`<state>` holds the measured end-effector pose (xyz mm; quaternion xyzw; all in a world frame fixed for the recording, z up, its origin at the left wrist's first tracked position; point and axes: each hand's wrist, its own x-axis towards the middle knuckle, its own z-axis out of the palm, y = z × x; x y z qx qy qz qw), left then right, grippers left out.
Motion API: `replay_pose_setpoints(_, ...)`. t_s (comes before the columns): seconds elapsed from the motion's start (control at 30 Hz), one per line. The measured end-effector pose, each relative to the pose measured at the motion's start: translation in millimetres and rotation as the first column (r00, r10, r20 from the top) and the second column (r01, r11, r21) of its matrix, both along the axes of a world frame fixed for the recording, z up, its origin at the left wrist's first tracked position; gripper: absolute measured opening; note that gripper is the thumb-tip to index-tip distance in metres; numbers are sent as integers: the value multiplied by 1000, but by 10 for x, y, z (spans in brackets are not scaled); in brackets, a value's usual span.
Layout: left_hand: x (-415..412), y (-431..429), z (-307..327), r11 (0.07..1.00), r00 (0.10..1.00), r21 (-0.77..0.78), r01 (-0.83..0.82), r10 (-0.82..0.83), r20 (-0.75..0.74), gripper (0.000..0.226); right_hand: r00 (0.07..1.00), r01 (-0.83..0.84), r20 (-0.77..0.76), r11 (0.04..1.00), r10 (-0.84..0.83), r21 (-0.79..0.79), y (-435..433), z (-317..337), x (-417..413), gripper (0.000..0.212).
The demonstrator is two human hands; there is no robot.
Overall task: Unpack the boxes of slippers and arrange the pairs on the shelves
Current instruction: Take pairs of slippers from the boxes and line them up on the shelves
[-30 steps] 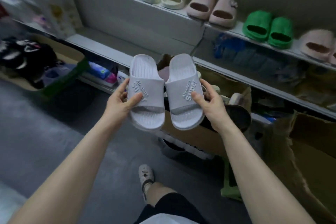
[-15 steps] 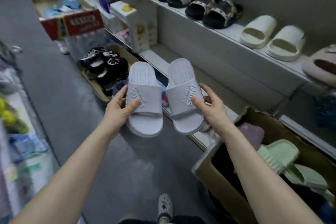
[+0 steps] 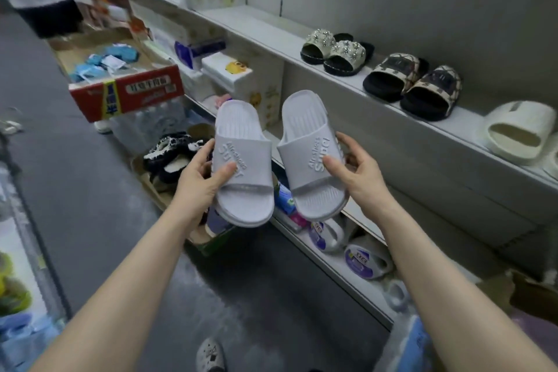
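Shelves [image 3: 259,27] fill 12 to 3 o'clock. Our left hand [image 3: 200,183] and right hand [image 3: 359,174] each hold 1 of the grey slippers [image 3: 246,190], fingers [image 3: 332,164] curled round.

A red carton [image 3: 126,93] is sitting open at the left, holding blue packets [image 3: 105,62], with a shrink-wrapped pack of water bottles [image 3: 148,121] showing just below it. Right of it a white box [image 3: 241,75] is standing upright, printed with a yellow cartoon face. Low at the right, white jugs [image 3: 365,261] with purple labels are sitting close together, just above the dark grey floor [image 3: 75,175].
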<state>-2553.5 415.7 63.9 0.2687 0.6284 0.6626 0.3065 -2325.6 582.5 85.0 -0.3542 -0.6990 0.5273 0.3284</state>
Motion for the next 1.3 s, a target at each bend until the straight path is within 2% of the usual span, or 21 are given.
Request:
replay_pose_setpoints(0.13, -832, 178, 152, 995, 995, -2, 95, -95, -15, 70, 992, 110, -66, 994, -111, -20, 62, 128, -735, 56)
replay_pose_setpoints(0.2, -1183, 296, 219, 992, 992, 3, 125, -125, -24, 62, 987, 139, -81, 990, -140, -15, 121, 163, -1054, 56)
replay_pose_setpoints(0.37, -1868, 682, 304, 990, 990, 16, 141, -140, -23, 59, 986, 161, -53, 987, -159, 25, 419, 292, -1689, 55)
replay_pose_setpoints(0.53, -2428, 1229, 352, 983, 982, 23, 185, -183, -53, 55, 975, 214, -65, 977, -214, -1, 1164, 381, -2425, 55)
replay_pose_setpoints(0.67, -2863, 1730, 391, 979, 977, 6, 203, -202, -63, 70, 942, 316, -101, 947, -320, -58, 1885, 410, -3023, 57)
replay_pose_setpoints(0.8, -3223, 2177, 451, 982, 980, -3, 191, -191, -50, 61, 916, 388, -36, 907, -399, -163, 2555, 392, -3525, 56)
replay_pose_setpoints(0.9, -3493, 2478, 476, 982, 982, -18, 186, -187, -20, 75, 888, 457, 28, 872, -459, -175, 2968, 371, -3785, 56)
replay_pose_setpoints(0.97, -3618, 2673, 492, 980, 981, -23, 196, -196, 8, 75, 853, 515, 135, 855, -504, -59, 3119, 405, -3877, 56)
replay_pose_setpoints(1.03, -3722, 2897, 521, 977, 976, -46, 208, -211, -56, 62, 785, 512, 305, 842, -539, 171, 3211, 433, -3916, 50)
replay_pose_setpoints(1.13, -3867, 3288, 601, 970, 959, -60, 237, -244, -141, 52, 699, 333, 451, 811, -555, 482, 3217, 444, -3922, 42)
replay_pose_setpoints(1.23, -4027, 3817, 649, 950, 940, -48, 309, -313, -136, 47, 618, 170, 536, 763, -575, 623, 3171, 383, -3952, 49)
replay_pose_setpoints(1.3, -4107, 4198, 650, 934, 923, -75, 349, -356, -144, 52, 647, 129, 506, 736, -570, 664, 3156, 418, -3989, 53)
